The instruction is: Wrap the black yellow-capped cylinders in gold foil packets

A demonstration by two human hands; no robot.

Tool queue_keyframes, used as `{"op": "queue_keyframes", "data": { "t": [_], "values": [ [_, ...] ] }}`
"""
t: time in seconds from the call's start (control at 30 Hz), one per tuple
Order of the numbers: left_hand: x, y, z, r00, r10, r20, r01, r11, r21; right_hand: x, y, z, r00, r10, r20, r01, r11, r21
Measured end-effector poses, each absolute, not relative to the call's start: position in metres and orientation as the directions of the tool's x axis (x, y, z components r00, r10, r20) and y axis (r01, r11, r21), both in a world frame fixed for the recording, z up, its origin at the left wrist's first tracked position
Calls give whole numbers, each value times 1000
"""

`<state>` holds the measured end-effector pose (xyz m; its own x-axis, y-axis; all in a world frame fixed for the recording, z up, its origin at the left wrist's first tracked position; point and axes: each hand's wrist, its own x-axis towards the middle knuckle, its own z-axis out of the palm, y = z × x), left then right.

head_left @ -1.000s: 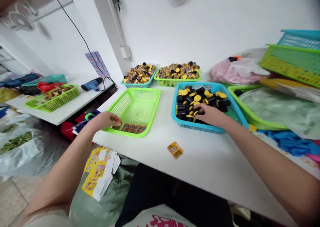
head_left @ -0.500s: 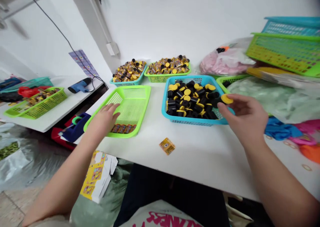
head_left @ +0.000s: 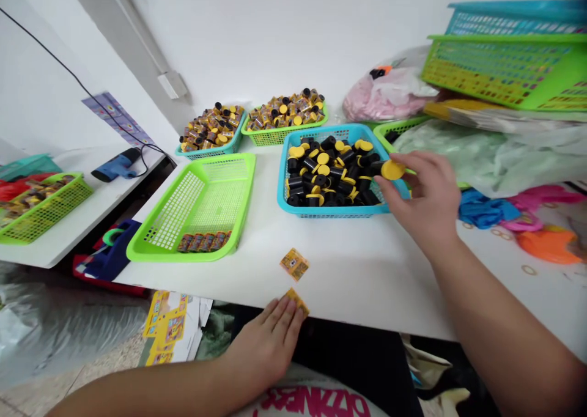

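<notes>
White table, two yellow labels, one partly under flat left hand; one yellow-capped canister in right hand's grip

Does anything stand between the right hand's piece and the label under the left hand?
Possibly the blue basket: the piece in the right hand shows against its right end, depth unclear. Nothing visible stands on the table from there to the label under the left hand; the loose label lies aside.
</notes>
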<state>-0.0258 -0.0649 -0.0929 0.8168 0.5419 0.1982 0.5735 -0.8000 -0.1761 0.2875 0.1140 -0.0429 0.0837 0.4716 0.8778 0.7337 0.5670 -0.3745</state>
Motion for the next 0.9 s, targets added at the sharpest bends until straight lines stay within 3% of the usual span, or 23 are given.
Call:
{"op": "queue_keyframes", "data": {
  "t": [0.07,0.13,0.23,0.33,0.43,0.53,0.67,0.9],
  "values": [
    [-28,-57,-68,828,503,248,526,-850,-34,282,111,-43,24,464,885,746,581,-325],
    [-24,-38,-44,760,553,342,512,-833,210,274,107,-44,-19,475,880,737,601,-309],
    [-7,6,-23,513,776,367,434,-603,669,262,102,-47,-52,525,850,662,655,-364],
    [12,53,-25,358,890,283,247,-382,891,254,99,-51,-31,607,794,479,707,-521],
    [26,86,-42,433,851,298,120,-382,916,252,97,-51,-26,716,697,215,685,-696],
    [31,98,-63,555,775,302,93,-419,903,253,94,-47,-79,815,574,60,578,-814],
    [26,95,-86,637,719,278,100,-435,895,253,89,-42,-143,885,444,-16,446,-895],
    [23,92,-94,565,662,492,-77,-552,830,246,87,-45,-301,916,265,-65,257,-964]
  ]
}}
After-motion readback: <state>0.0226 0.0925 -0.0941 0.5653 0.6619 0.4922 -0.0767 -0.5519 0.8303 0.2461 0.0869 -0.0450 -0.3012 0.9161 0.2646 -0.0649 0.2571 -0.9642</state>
